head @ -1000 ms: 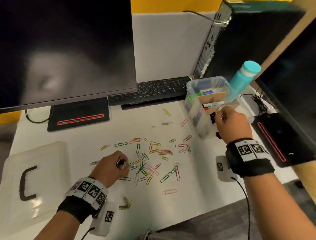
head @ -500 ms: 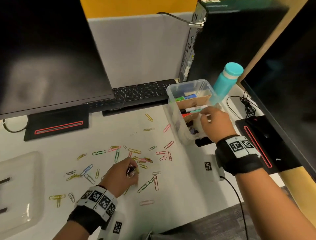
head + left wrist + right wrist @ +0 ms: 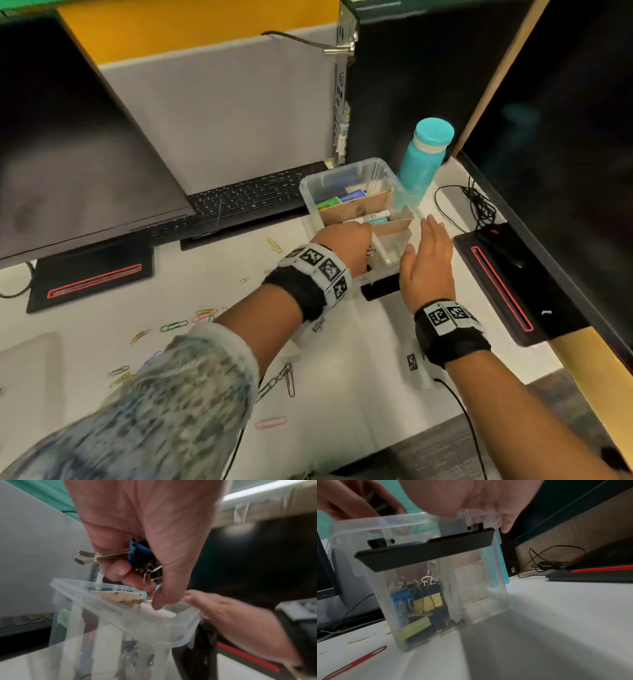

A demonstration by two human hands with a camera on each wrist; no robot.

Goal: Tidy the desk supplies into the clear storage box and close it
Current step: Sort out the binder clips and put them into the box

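The clear storage box (image 3: 310,192) stands open at the back right of the desk, split by cardboard dividers, with markers in it. My left hand (image 3: 356,234) hovers over its near compartment and grips a blue binder clip (image 3: 137,550) with other metal clips in its curled fingers (image 3: 120,572). My right hand (image 3: 430,236) is flat with straight fingers against the box's right side. The right wrist view shows several blue and yellow binder clips (image 3: 426,597) lying inside the box (image 3: 479,588) behind its black latch (image 3: 426,550). Coloured paper clips (image 3: 174,325) lie scattered on the desk.
The box lid (image 3: 27,359) lies at the desk's left edge. A teal bottle (image 3: 423,161) stands just behind the box, a keyboard (image 3: 253,195) to its left. A black monitor base (image 3: 507,281) and a tangled cable (image 3: 476,205) sit on the right. A PC tower (image 3: 394,85) stands behind.
My left hand left the paper clip heap and moved up and right to the box with clips in it. My right hand came out of the box and opened flat beside it.
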